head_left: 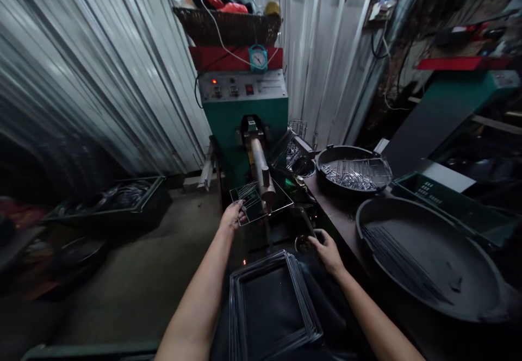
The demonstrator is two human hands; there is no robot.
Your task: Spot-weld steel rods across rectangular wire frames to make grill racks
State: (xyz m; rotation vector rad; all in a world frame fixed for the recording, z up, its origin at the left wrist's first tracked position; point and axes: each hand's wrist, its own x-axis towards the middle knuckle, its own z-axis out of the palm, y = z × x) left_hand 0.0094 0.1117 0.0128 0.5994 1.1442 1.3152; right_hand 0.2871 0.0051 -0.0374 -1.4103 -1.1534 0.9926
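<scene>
Station: a green spot-welding machine at 12 o'clock, red indicator lit on its panel, horizontal electrode arm reaching toward the person.

Step in hand, as I judged it: positioning work under the electrode. The left hand was closed on the near-left corner of a wire frame, thumb on top. The frame lay roughly level beneath the arm's tip, a few cross wires showing at its far-left corner. The right hand was at 1 o'clock with its fingers curled at a small round dish. I could not tell whether it gripped anything (too dark there).

Any next move would call for a level frame and a joint set squarely under the tip, with the fingers clear of the contact point.

A stack of wire frames rested on the person's lap at 6 o'clock.

Worktop ran along the right, dark and grimy. On it:
- a large round pan at 3 o'clock, holding straight wire rods
- a second pan at 2 o'clock, with short wire pieces and a grille on top
- a green crate between and behind them

Room: corrugated metal wall from 9 to 1 o'clock. Concrete floor, with a low crate of dark parts at 9 o'clock. A woven basket and a small teal clock sat atop the machine.
</scene>
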